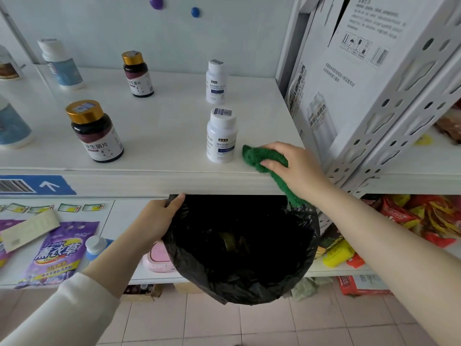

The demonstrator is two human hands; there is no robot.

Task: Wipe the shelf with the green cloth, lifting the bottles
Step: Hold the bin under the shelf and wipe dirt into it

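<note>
**Green cloth at the shelf's front edge, just right of the near white bottle**

Every place here is given from the near white bottle, which stands upright toward the front of the white shelf. Seven bottles stand on that shelf.

Far to its left, two are cut off by the picture's edge: a brown-labelled bottle at the back and a blue-labelled bottle nearer the front. Also to its left are a white-capped blue bottle at the back and two dark, gold-capped ones, the near dark bottle and the far dark bottle. Directly behind it stands its twin, the far white bottle.

Below it and to the left, a purple pouch lies on a lower shelf. Nearer, the left hand has its fingers curled round the rim of a black bag, held under the shelf's front edge. The bag's inside is too dark to make out, and it half hides a pink object.

Just right of the near white bottle, not touching it, the green cloth lies on the shelf's front edge. One end hangs over the lip toward the bag. The right hand is clamped on the cloth and covers part of it.

Further right, white cardboard boxes lean, cut off at the top. Below them, bright snack packets are too blurred to count.
</note>
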